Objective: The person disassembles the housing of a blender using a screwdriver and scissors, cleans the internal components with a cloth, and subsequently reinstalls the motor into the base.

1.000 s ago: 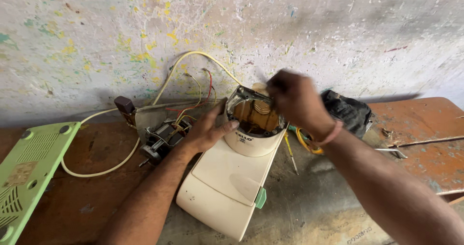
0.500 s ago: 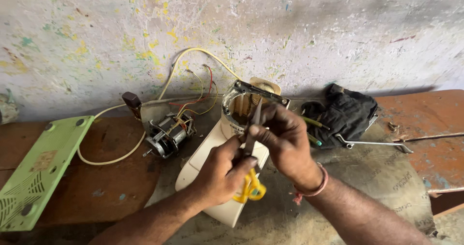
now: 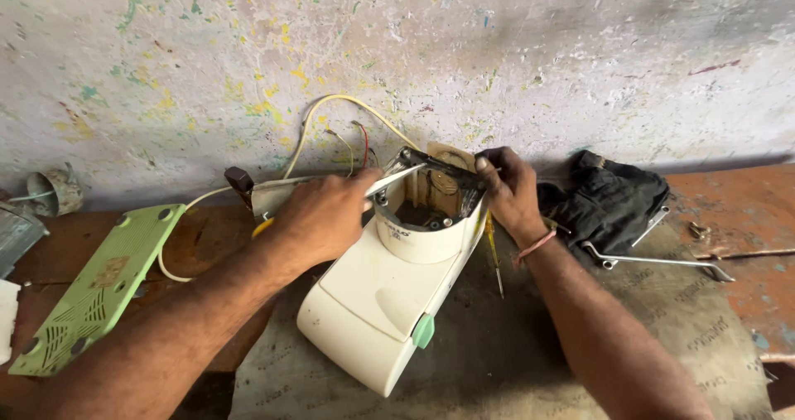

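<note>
Left hand clamps pliers across the open cream mixer base lying on the surface. Right hand pinches the bracket at its rim. Best to brace the housing and lever gently.

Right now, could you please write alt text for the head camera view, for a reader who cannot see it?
Two bare hands work at the open top of a cream appliance housing lying on a workbench: the left hand pushes a metal tool into the opening, the right hand grips the rim. A green grille panel, black cloth and spanner lie nearby.
</note>
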